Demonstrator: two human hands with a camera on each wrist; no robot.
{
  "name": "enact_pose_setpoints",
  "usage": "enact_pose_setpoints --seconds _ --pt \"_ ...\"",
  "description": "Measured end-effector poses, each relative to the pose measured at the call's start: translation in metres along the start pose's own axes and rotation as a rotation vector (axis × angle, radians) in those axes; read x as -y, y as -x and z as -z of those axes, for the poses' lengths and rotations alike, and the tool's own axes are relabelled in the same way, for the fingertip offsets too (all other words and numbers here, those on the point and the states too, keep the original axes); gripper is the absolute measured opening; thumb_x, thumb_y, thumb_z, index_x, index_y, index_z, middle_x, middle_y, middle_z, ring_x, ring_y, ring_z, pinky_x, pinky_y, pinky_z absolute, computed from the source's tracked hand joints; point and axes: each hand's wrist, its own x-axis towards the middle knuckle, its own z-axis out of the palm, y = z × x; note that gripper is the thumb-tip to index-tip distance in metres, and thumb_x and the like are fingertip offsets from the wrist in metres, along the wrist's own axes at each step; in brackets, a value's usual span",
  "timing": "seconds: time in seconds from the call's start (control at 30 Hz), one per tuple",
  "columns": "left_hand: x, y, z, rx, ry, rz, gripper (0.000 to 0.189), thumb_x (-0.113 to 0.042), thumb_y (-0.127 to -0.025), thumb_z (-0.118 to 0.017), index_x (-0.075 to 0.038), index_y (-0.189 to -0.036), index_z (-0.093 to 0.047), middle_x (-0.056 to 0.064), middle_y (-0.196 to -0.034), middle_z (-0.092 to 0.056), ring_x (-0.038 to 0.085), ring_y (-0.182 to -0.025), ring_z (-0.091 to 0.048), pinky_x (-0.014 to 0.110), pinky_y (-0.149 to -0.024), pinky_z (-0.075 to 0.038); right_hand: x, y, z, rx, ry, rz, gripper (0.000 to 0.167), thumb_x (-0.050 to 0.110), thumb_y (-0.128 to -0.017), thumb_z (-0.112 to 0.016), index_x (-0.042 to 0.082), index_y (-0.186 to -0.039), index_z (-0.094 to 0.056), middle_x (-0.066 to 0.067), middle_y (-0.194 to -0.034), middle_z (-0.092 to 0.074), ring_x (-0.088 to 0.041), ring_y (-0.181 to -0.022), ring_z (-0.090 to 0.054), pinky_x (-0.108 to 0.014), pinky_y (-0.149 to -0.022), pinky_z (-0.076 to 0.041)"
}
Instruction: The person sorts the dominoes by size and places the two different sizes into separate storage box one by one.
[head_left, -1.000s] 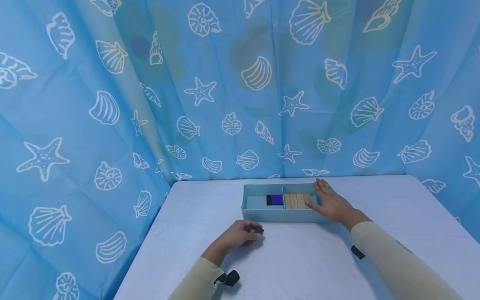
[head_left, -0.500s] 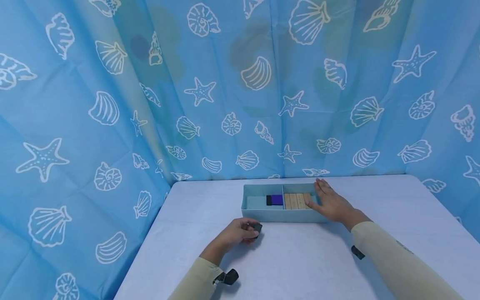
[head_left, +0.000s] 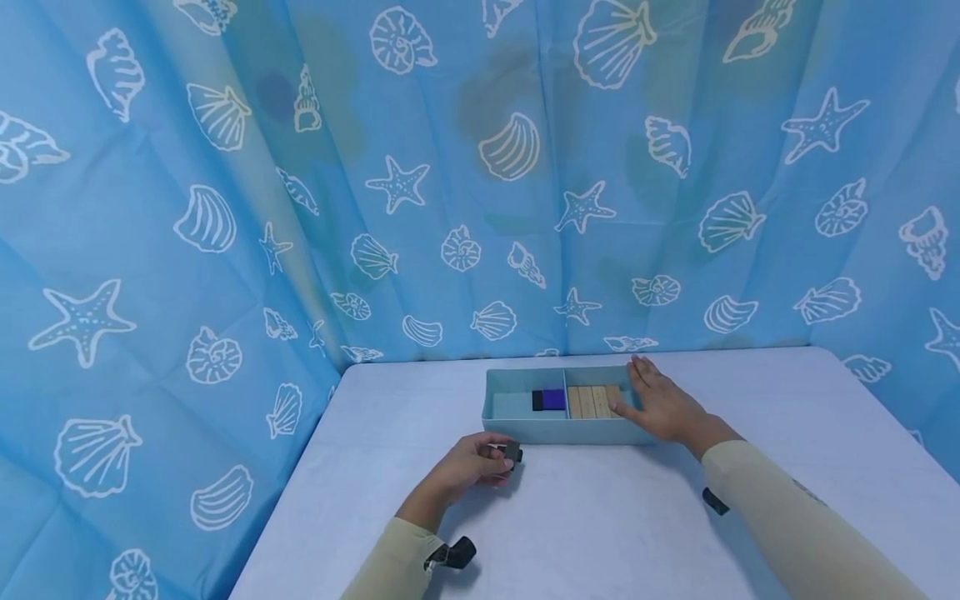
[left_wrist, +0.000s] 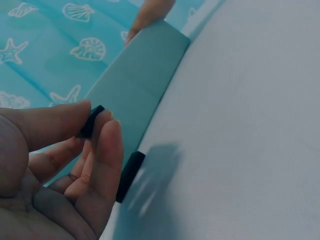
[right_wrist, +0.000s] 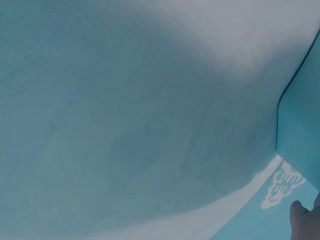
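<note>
My left hand (head_left: 474,462) pinches a small dark block (head_left: 513,451) between thumb and fingertips, just in front of the box's near wall. In the left wrist view the block (left_wrist: 92,122) is mostly covered by the fingers. A second black piece (left_wrist: 131,175) shows beyond the fingers, near the foot of the light blue box (head_left: 525,432). My right hand (head_left: 663,408) rests at the box's right end with straight fingers, thumb over the rim. Several wooden blocks (head_left: 591,402) lie side by side in the right compartment; a purple block (head_left: 553,399) with a black one (head_left: 537,400) lies in the left.
A white-covered table (head_left: 600,525) carries the box near its back edge. A thin divider (head_left: 566,393) splits the box in two. Behind and to the left hangs a blue curtain (head_left: 450,133) with white shells and starfish.
My left hand has moved slightly up and left towards the box, turning the dark block more upright. The right hand and the box have stayed put.
</note>
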Motion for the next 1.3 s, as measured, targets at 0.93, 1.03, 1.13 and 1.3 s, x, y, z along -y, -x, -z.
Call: enact_pose_setpoints --seconds 0.93,1.03,1.13,1.3 --pt "-0.038 -0.013 0.013 -0.073 -0.030 -0.056 0.041 -0.008 -0.088 -0.072 -0.009 -0.127 -0.061 0.014 -0.106 -0.058 0.027 -0.095 -0.066 0.038 -0.082 -0.056 -0.002 0.002 0.006 -0.006 0.050 0.001 0.103 0.069 -0.093 -0.039 -0.011 -0.150 -0.009 -0.028 -0.158 -0.002 -0.043 -0.144 0.000 -0.061 -0.113 -0.002" --pt "-0.047 -0.015 0.013 -0.063 -0.020 -0.073 0.041 -0.006 -0.089 -0.071 -0.006 -0.128 -0.060 0.015 -0.105 -0.058 0.027 -0.094 -0.066 0.039 -0.083 -0.056 -0.002 0.001 0.005 -0.009 0.049 -0.001 0.102 0.069 -0.093 -0.038 -0.011 -0.150 -0.009 -0.027 -0.158 -0.001 -0.043 -0.144 -0.001 -0.060 -0.113 -0.003" --pt "-0.055 -0.017 0.012 -0.051 -0.028 -0.089 0.041 -0.006 -0.090 -0.070 -0.004 -0.129 -0.059 0.014 -0.103 -0.059 0.025 -0.091 -0.067 0.039 -0.083 -0.056 -0.002 0.002 0.004 -0.009 0.037 0.001 0.102 0.068 -0.094 -0.038 -0.012 -0.150 -0.008 -0.028 -0.158 -0.001 -0.044 -0.144 -0.001 -0.060 -0.113 -0.004" --pt "-0.061 -0.024 0.012 -0.031 0.011 -0.090 0.043 -0.007 -0.090 -0.070 -0.004 -0.131 -0.058 0.014 -0.104 -0.059 0.028 -0.096 -0.066 0.038 -0.083 -0.055 -0.002 0.004 0.005 -0.011 0.022 0.005 0.101 0.067 -0.094 -0.039 -0.012 -0.150 -0.008 -0.028 -0.158 -0.001 -0.043 -0.144 -0.001 -0.060 -0.113 -0.004"
